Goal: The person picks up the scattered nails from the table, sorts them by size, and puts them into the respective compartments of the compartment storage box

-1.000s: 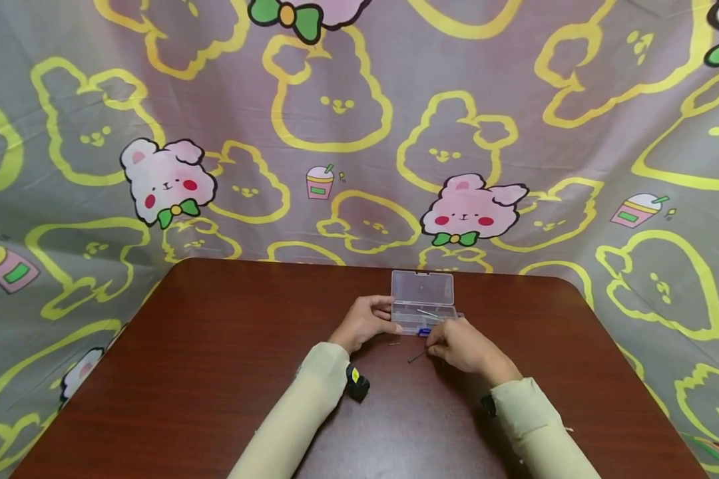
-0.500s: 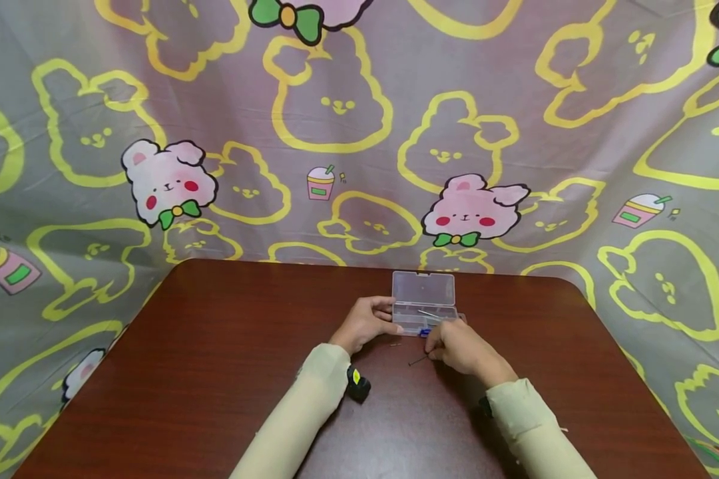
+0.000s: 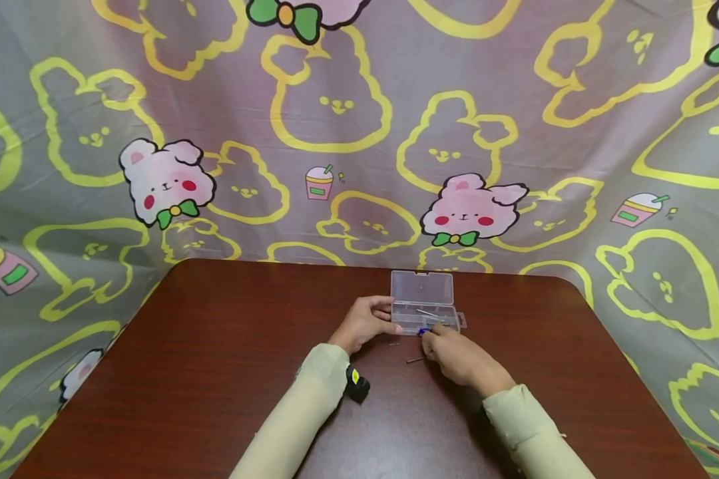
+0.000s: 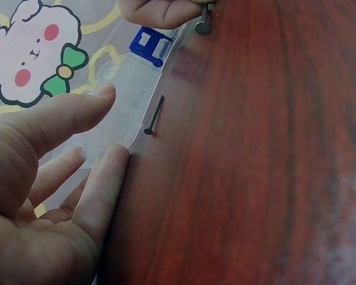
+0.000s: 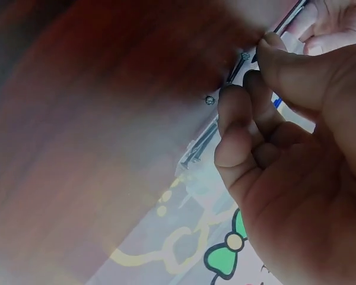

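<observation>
A clear plastic box [image 3: 422,287] stands on the table with its lid up and a blue latch [image 3: 424,331] at its front. My left hand [image 3: 365,322] holds the box's left end, thumb at the front corner and fingers toward the back. In front of the box, my right hand [image 3: 458,354] pinches a nail [image 3: 416,360] between thumb and fingers, its head pointing left. That nail's flat head shows beside the right fingers in the left wrist view. A smaller nail [image 4: 155,115] lies on the table along the box's front edge.
Several nails [image 5: 200,144] show in the box in the right wrist view. A clear tab [image 3: 463,320] sticks out at the box's right end. Behind the brown table [image 3: 245,346] hangs a curtain [image 3: 359,166] printed with bears.
My right hand has shifted slightly left, uncovering the box's right end and its tab. The pinched nail has turned closer to level. My left hand and the box stay put.
</observation>
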The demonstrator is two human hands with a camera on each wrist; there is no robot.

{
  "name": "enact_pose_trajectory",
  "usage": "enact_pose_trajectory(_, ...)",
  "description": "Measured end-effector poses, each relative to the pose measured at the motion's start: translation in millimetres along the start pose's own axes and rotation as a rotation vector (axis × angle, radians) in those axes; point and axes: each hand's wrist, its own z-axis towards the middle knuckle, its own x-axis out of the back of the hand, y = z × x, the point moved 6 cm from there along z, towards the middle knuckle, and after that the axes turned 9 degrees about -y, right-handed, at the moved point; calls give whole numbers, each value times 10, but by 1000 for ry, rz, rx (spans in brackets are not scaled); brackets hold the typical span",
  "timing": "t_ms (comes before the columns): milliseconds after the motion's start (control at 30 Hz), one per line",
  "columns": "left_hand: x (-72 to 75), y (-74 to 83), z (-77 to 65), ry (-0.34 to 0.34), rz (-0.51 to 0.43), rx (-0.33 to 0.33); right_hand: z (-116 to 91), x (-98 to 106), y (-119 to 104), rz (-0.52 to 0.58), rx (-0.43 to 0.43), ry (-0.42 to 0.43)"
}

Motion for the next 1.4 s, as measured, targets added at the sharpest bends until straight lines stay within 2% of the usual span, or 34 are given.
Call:
enact_pose_trajectory(200, -3, -2, -10, -5, 4, 5, -43, 6, -14, 17, 12, 7)
enact_pose_trajectory(533, -2, -34, -12, -10, 0, -2, -95, 162, 112, 185, 33, 77)
enact_pose_trajectory(767, 12, -14, -13, -6, 9, 15, -88, 257, 232, 207, -19, 137)
enact_pose_trajectory(1200, 8, -7, 2, 9, -13, 17, 43, 346, 436, 232, -125, 158)
enact_pose_trajectory(1400, 6, -4, 7, 10, -18, 13, 101, 345, 488, 217, -139, 172)
